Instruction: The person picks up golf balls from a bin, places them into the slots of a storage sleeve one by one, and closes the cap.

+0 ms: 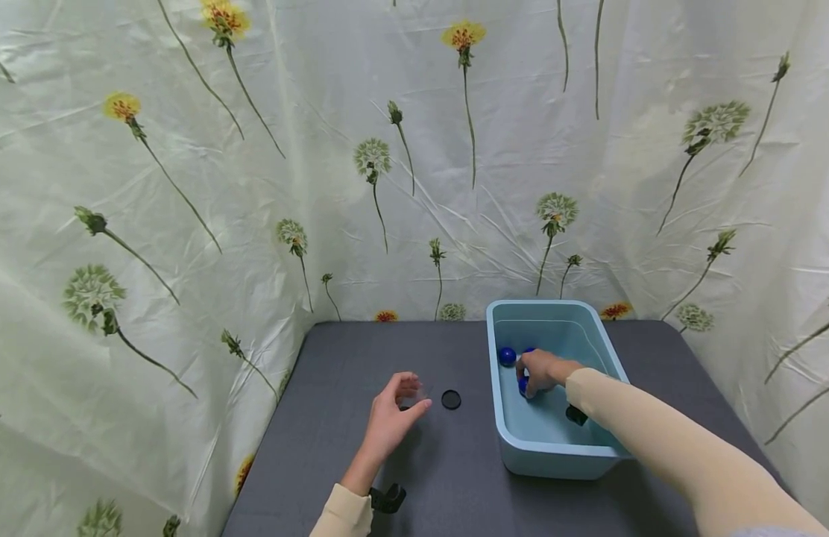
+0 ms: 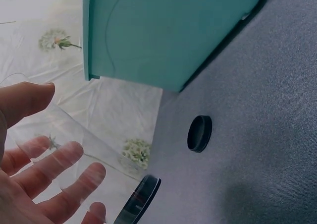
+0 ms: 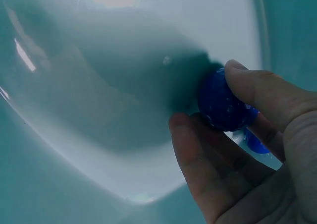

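Note:
My left hand [image 1: 413, 396] holds a small clear jar [image 1: 419, 390] just above the dark table [image 1: 347, 358]. In the left wrist view the thumb [image 2: 25, 99] lies on the jar [image 2: 91, 147], the fingers show through its wall, and its black rim [image 2: 141, 198] points towards the table. A black round lid [image 1: 451, 400] [image 2: 199, 133] lies on the table just to the jar's right. My right hand [image 1: 534, 382] reaches into a light blue bin [image 1: 550, 305] and pinches a blue ball [image 1: 522, 385] [image 3: 223, 105] between thumb and fingers on the bin's floor.
A second blue ball [image 1: 507, 356] lies at the bin's far left, and another one [image 3: 256, 140] shows behind my right hand's fingers. Flower-print sheets hang round the table at the back and both sides. The bin's outer wall [image 2: 168, 30] stands close to the lid.

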Demonstrator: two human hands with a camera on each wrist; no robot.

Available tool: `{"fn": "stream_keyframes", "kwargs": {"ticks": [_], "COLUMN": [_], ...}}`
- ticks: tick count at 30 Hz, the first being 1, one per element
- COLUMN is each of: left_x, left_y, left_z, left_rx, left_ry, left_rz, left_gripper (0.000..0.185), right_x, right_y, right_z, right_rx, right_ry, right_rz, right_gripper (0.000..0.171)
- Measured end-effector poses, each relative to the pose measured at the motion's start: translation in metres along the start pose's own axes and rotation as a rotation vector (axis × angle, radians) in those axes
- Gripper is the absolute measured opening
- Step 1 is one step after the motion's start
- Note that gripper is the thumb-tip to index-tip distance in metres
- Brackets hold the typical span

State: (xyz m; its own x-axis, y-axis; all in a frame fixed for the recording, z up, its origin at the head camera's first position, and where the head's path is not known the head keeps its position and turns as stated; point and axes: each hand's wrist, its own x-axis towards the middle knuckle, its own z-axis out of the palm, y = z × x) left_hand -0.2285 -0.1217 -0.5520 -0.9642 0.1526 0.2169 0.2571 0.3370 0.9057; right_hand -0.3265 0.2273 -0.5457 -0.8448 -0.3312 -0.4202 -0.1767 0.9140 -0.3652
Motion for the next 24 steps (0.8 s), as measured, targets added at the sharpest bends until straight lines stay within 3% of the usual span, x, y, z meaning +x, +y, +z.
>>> {"fn": "stream_keyframes", "kwargs": {"ticks": [9, 24], "left_x": [-0.001, -0.006], "left_y": [0.004, 0.007], "left_z": [-0.001, 0.001], "left_rx": [0.025, 0.042], "left_ry": [-0.006, -0.019], "left_rz": [0.011, 0.033], "left_gripper": [0.046, 0.048], "right_x": [-0.013, -0.035], "right_y": [-0.012, -0.027], "right_z": [-0.005, -0.01], "right_rx": [-0.116, -0.038], "right_ry": [0.02, 0.001], "right_rz": [-0.138, -0.199], "right_gripper": [0.027, 0.038]}}
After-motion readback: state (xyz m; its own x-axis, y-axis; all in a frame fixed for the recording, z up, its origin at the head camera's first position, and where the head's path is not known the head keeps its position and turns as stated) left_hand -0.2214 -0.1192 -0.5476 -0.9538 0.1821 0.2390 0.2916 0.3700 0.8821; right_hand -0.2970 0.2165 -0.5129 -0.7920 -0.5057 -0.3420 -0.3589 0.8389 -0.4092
